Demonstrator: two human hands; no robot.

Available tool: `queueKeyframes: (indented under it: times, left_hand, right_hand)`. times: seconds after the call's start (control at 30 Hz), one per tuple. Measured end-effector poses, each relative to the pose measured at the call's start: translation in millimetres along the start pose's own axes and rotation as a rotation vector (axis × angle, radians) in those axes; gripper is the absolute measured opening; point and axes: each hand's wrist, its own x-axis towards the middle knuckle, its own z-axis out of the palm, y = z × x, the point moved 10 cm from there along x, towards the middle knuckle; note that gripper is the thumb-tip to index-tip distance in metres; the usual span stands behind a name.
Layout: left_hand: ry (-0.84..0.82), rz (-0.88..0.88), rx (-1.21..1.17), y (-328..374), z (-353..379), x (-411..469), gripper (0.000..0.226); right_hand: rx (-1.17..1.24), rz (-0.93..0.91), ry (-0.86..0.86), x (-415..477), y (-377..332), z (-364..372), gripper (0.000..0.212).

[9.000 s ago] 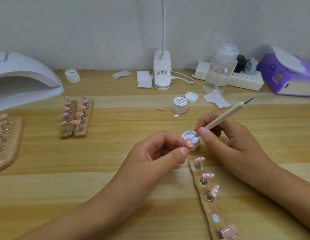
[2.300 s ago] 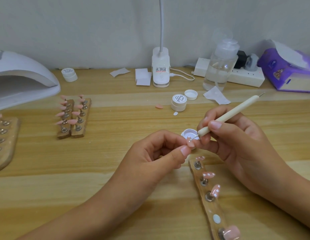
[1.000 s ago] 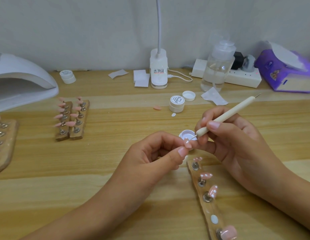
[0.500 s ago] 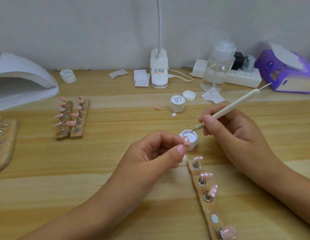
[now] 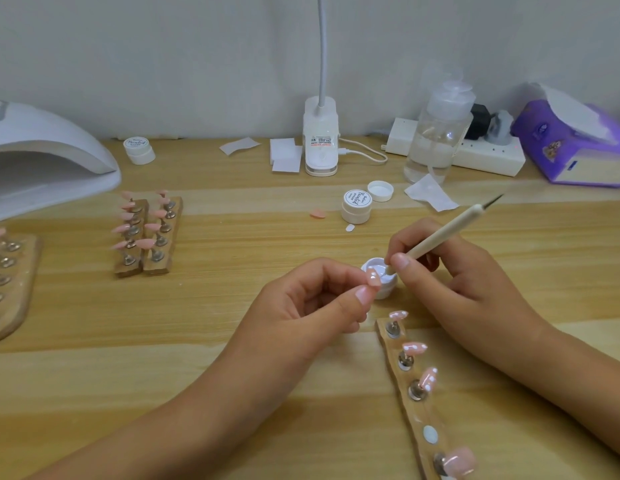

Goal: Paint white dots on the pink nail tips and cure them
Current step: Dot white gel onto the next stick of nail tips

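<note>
While the left hand (image 5: 312,303) pinched a pink nail tip (image 5: 373,277) beside the white paint pot (image 5: 383,282) on the worktop (image 5: 232,306), the right hand (image 5: 450,271) gripped the dotting pen (image 5: 440,237), its tip dipped in the pot.

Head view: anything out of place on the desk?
One loose pink nail tip lies on the light wooden table, off any holder, left of the lidded white jar; a small white fleck beside it.

Single head-worn wide-angle view, looking forward and down across the counter (image 5: 232,341) toward the wall (image 5: 163,46); hands close, lower centre of frame.
</note>
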Motion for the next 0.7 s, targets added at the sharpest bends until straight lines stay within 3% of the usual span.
queueKeyframes:
  times: [0.2,0.47,0.7]
  left_hand:
    - [0.004,0.0,-0.007,-0.3,0.0,-0.1,0.009]
    - [-0.01,0.005,-0.002,-0.4,0.5,0.8,0.008]
    - [-0.004,-0.003,-0.021,-1.3,0.3,0.6,0.01]
  right_hand:
    - [0.056,0.019,0.064,-0.7,1.4,-7.6,0.011]
    - [0.64,0.169,0.265,-0.8,19.2,-23.1,0.008]
    - [0.937,0.249,0.165,-4.7,18.8,-4.4,0.01]
